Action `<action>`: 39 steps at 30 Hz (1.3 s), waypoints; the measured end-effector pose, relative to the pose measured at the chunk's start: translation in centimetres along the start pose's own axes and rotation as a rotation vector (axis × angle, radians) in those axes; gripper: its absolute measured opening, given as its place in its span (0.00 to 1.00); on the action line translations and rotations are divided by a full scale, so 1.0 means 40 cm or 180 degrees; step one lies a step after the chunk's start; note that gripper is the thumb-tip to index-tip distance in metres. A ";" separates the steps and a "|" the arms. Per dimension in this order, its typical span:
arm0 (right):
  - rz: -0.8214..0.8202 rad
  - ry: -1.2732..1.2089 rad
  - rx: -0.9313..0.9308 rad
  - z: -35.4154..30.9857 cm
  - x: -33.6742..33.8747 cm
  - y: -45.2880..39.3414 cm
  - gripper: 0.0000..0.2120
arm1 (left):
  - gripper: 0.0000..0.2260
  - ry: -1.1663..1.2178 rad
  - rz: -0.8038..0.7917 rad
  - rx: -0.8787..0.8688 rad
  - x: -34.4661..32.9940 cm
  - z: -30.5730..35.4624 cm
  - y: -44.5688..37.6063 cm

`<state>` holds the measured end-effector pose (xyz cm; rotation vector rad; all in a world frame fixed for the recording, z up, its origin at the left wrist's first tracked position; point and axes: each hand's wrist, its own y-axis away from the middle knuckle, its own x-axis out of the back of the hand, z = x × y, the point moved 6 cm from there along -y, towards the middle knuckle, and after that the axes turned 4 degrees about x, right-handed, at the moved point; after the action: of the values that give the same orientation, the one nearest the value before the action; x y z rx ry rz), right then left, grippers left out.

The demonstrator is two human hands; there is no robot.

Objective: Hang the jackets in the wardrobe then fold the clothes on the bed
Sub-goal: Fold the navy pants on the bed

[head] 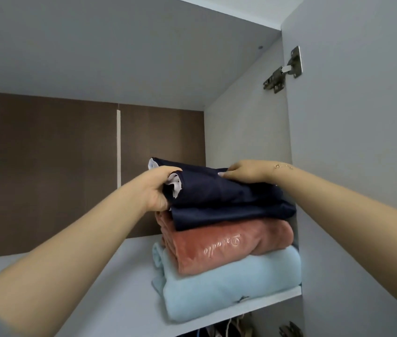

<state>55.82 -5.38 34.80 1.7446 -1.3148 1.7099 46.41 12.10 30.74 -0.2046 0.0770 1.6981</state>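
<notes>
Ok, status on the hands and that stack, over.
Left hand grips navy garment at its left end. Right hand rests on top. Navy sits atop pink and blue folds. Nothing blocking.

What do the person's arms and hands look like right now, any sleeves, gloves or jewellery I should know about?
Both forearms are bare, with no gloves and no sleeve on either forearm. The right hand has a thin gold chain bracelet at the wrist, and one fingernail shows a pale, light finish. The left hand shows no rings, watch or bracelet. A blurred grey patch at the lower left corner may be clothing, but that is unclear.
</notes>
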 end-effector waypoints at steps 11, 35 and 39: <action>-0.0234 -0.0357 0.0464 0.032 -0.045 -0.006 0.24 | 0.19 0.0045 0.0289 -0.0230 -0.068 0.010 0.045; 0.1485 -0.2841 0.1032 -0.009 -0.125 0.425 0.13 | 0.14 0.0722 0.0573 -0.1330 -0.034 -0.165 0.319; 0.1501 -0.2891 0.0725 -0.048 -0.202 0.599 0.14 | 0.18 0.0514 -0.0130 -0.1220 -0.042 -0.298 0.406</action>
<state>36.96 -12.97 19.64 2.6801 -2.0894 1.3094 31.66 6.20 18.25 -0.6252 -0.1339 1.6417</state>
